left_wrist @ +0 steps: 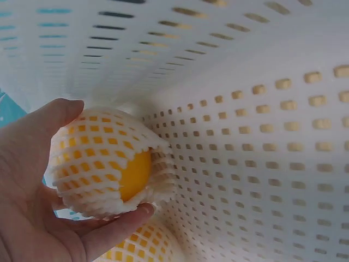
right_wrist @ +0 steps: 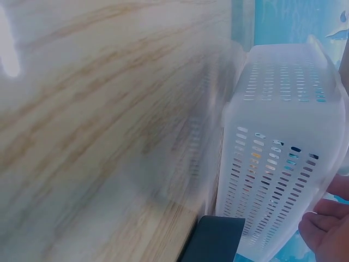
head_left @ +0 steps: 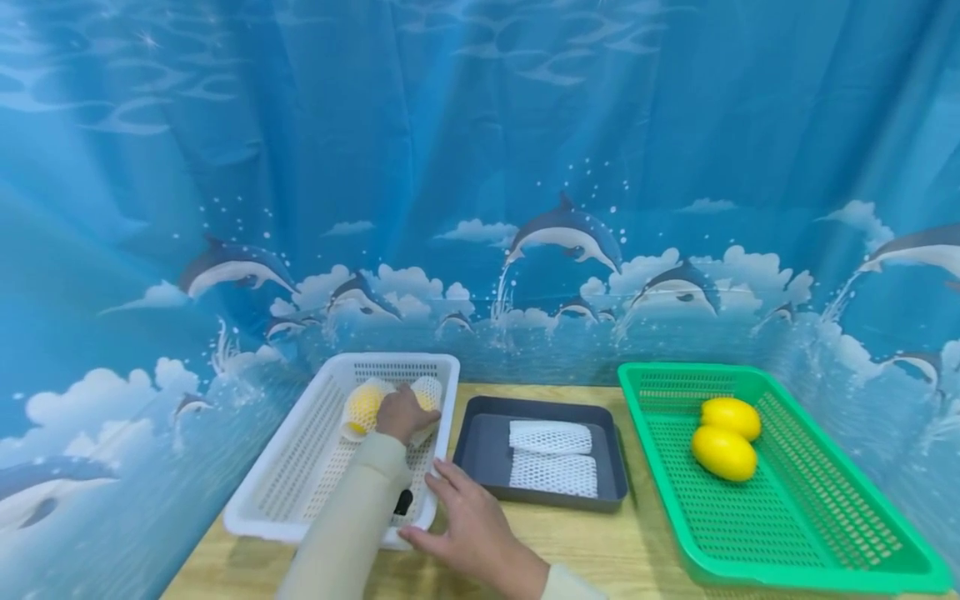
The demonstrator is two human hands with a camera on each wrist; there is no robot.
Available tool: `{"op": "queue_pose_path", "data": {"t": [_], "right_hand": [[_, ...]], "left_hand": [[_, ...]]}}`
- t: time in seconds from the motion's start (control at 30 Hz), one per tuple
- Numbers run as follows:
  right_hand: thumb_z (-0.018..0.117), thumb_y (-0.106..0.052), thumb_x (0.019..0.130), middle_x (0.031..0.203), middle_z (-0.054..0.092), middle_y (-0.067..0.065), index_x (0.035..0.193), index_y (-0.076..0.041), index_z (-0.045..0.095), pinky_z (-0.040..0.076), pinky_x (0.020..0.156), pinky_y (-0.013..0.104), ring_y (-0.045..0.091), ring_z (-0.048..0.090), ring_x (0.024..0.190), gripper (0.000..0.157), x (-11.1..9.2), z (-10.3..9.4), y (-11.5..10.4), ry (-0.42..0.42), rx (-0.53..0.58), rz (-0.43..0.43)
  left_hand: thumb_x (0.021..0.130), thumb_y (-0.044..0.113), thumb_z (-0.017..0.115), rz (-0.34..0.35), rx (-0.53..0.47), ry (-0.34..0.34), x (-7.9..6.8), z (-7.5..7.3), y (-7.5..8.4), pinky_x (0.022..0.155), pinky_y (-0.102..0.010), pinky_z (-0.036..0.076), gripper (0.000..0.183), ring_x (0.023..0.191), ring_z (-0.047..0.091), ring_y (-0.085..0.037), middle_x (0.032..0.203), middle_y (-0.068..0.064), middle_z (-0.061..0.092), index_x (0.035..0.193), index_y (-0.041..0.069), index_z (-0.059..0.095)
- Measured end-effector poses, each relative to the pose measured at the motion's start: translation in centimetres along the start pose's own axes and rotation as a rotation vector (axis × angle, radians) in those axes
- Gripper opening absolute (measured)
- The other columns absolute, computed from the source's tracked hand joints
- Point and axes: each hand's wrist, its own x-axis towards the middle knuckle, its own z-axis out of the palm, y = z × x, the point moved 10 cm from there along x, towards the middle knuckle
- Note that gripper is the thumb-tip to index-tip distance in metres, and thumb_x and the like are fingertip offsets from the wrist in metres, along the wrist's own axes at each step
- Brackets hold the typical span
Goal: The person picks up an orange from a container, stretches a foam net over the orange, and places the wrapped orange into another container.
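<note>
My left hand [head_left: 405,414] reaches down into the white basket [head_left: 393,357] at the left. It holds a yellow fruit in a white foam net [left_wrist: 136,172], the thumb on one side and fingers under the other. Part of the fruit's bare skin shows through the net's opening. Close below it lies another netted yellow fruit [left_wrist: 144,243]. My right hand [head_left: 480,525] touches the basket's right rim near the front corner, thumb and fingers spread apart. In the right wrist view its fingers [right_wrist: 313,232] meet the rim from outside.
Right of the white basket, a dark grey tray [head_left: 487,492] bears two flat white foam nets [head_left: 553,473]. Farther right stands a green basket [head_left: 817,575] with two bare yellow oval fruits [head_left: 723,452]. Behind the wooden table [head_left: 577,550] hangs a blue dolphin curtain [head_left: 465,167].
</note>
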Motion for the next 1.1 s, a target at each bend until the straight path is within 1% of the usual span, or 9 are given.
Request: {"op": "queue_pose_path", "data": {"t": [0.17, 0.3, 0.5, 0.77, 0.93, 1.1], "right_hand": [[0.058, -0.062, 0.088, 0.136, 0.055, 0.015, 0.125, -0.003, 0.064, 0.051, 0.096, 0.04, 0.028, 0.054, 0.124, 0.07, 0.0, -0.1, -0.2, 0.004, -0.01, 0.0], [0.057, -0.063, 0.088, 0.137, 0.055, 0.015, 0.125, -0.003, 0.063, 0.051, 0.096, 0.04, 0.028, 0.054, 0.124, 0.07, 0.0, -0.1, -0.2, -0.004, -0.013, 0.005], [0.056, -0.064, 0.088, 0.138, 0.054, 0.015, 0.126, -0.003, 0.063, 0.051, 0.097, 0.04, 0.028, 0.053, 0.126, 0.072, -0.1, 0.0, -0.1, -0.022, -0.017, 0.025], [0.056, -0.064, 0.088, 0.138, 0.054, 0.015, 0.126, -0.003, 0.063, 0.05, 0.097, 0.04, 0.028, 0.052, 0.126, 0.072, -0.1, 0.1, -0.1, -0.016, -0.022, 0.018], [0.055, -0.064, 0.088, 0.139, 0.053, 0.015, 0.127, -0.003, 0.062, 0.049, 0.098, 0.04, 0.028, 0.051, 0.127, 0.073, -0.1, 0.2, 0.0, -0.031, -0.021, 0.025], [0.051, -0.065, 0.09, 0.141, 0.05, 0.016, 0.13, -0.002, 0.059, 0.048, 0.1, 0.043, 0.03, 0.05, 0.128, 0.075, -0.1, 0.1, 0.0, -0.057, -0.014, 0.031]], "left_hand": [[0.08, 0.044, 0.075, 0.008, 0.012, -0.009, -0.1, -0.2, 0.0, 0.095, -0.053, 0.049, 0.092, 0.109, 0.058, -0.042, 0.116, -0.031, 0.058, 0.141, -0.012, 0.036], [0.082, 0.045, 0.073, 0.01, 0.003, -0.02, -0.2, -0.4, 0.0, 0.096, -0.054, 0.047, 0.087, 0.112, 0.056, -0.042, 0.119, -0.03, 0.057, 0.14, -0.01, 0.039], [0.084, 0.041, 0.073, 0.045, -0.015, -0.014, -0.6, -1.1, 0.3, 0.097, -0.059, 0.045, 0.08, 0.116, 0.053, -0.044, 0.124, -0.03, 0.054, 0.141, -0.005, 0.041], [0.085, 0.04, 0.071, -0.008, -0.023, -0.035, -0.7, -1.1, -0.3, 0.1, -0.063, 0.04, 0.081, 0.123, 0.047, -0.047, 0.134, -0.032, 0.047, 0.145, -0.002, 0.037], [0.087, 0.039, 0.07, -0.009, -0.029, -0.05, -1.1, -1.2, 0.0, 0.099, -0.064, 0.041, 0.082, 0.122, 0.047, -0.048, 0.135, -0.032, 0.045, 0.147, -0.001, 0.033], [0.091, 0.039, 0.065, -0.021, -0.041, -0.077, -1.7, -1.2, 0.1, 0.099, -0.066, 0.038, 0.082, 0.127, 0.042, -0.05, 0.143, -0.033, 0.037, 0.152, 0.001, 0.025]]}}
